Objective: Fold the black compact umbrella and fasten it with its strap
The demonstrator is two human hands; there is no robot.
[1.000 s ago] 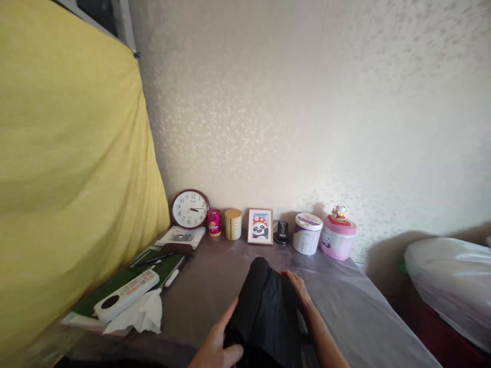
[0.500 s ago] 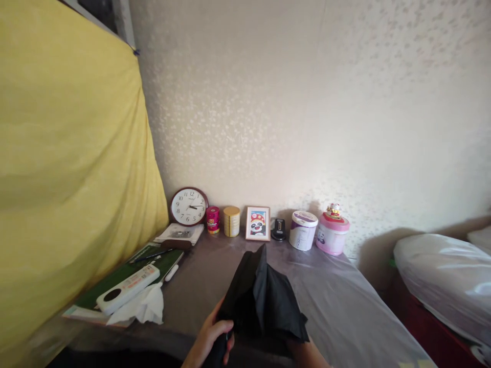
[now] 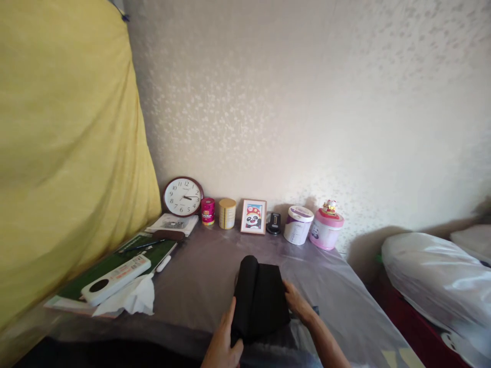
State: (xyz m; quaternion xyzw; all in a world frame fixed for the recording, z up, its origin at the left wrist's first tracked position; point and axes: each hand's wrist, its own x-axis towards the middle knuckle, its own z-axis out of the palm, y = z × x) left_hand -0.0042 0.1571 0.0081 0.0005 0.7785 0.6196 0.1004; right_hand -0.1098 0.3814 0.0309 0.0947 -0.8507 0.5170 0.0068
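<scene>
A black folding umbrella [image 3: 264, 301] is held up over the near part of the table, its canopy partly wound round the shaft and one flat flap spread to the right. My left hand [image 3: 226, 337] wraps round the lower left of the rolled part, thumb across the front. At the flap's right edge, my right hand [image 3: 295, 301] grips the cloth, with its fingertips hidden behind it. The handle is not visible in this view.
Along the wall stand a clock [image 3: 183, 197], pink tin [image 3: 207, 211], yellow canister [image 3: 227, 213], picture frame [image 3: 253, 216], black stapler-like item [image 3: 274, 223] and two tubs [image 3: 298, 225]. At left, a white box [image 3: 116, 279] and tissue [image 3: 132, 296] lie on a green book [image 3: 84, 278].
The loose, peaked cloth has become a smoother roll with a flat flap. My right hand has come out from beneath it to the flap's right edge. The view has shifted slightly.
</scene>
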